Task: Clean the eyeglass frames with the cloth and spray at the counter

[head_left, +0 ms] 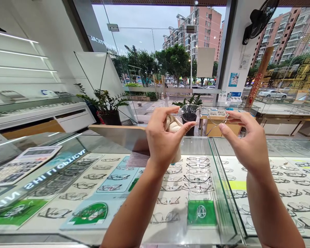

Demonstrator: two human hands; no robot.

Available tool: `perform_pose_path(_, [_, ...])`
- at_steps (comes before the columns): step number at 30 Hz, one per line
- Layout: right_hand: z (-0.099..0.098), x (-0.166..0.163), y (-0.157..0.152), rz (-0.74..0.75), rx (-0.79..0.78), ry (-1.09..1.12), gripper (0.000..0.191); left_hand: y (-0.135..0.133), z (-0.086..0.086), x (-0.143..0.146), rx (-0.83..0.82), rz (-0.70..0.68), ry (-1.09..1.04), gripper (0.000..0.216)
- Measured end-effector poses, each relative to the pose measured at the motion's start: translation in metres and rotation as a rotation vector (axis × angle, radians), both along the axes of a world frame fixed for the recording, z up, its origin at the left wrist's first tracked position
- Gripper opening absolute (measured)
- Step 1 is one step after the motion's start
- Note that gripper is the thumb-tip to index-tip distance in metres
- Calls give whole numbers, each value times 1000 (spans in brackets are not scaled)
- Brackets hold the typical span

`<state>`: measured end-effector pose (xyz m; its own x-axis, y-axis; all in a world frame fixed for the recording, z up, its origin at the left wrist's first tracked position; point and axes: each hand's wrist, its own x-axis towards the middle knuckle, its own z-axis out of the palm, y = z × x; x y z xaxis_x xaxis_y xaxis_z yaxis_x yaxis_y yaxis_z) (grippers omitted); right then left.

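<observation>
Where the glass counter (pixel 67 144) runs along the left, a calculator (pixel 23 162) lies flat on its top, and a potted plant (pixel 105 103) stands on the floor behind it. Rows of spectacle frames (pixel 193 179) lie on trays inside the case below.

The left hand (pixel 162 137) is raised above the counter at centre. Its thumb and forefinger are pinched together on a pale cloth (pixel 173 124), which is bunched in the palm. The pinch meets the left end of a pair of thin-rimmed glasses (pixel 217 126); whether bare skin touches the lens cannot be determined.

The glasses are held in the air between both hands, clear of the counter, with one temple hanging down at an angle. The right hand (pixel 244 141) grips their right end between thumb and forefinger, the remaining fingers curled. A wall fan (pixel 258 19) is mounted at upper right.
</observation>
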<state>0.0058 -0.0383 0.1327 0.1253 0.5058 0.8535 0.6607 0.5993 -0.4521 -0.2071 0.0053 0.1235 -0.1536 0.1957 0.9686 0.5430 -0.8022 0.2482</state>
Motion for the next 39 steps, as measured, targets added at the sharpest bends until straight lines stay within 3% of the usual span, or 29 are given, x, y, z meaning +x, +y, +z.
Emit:
perform_pose_path(10, [2, 1, -4, -26, 0, -21, 36, 1, 0, -2, -62, -46, 17, 42])
perform_pose_path(18, [-1, 7, 1, -30, -96, -53, 37, -1, -2, 3, 44, 24, 33, 41])
perform_pose_path(28, [1, 4, -3, -11, 20, -18, 33, -1, -1, -1, -93, -36, 37, 42])
perform_pose_path(39, [2, 2, -6, -13, 63, -38, 32, -3, 0, 0, -135, -20, 41, 42])
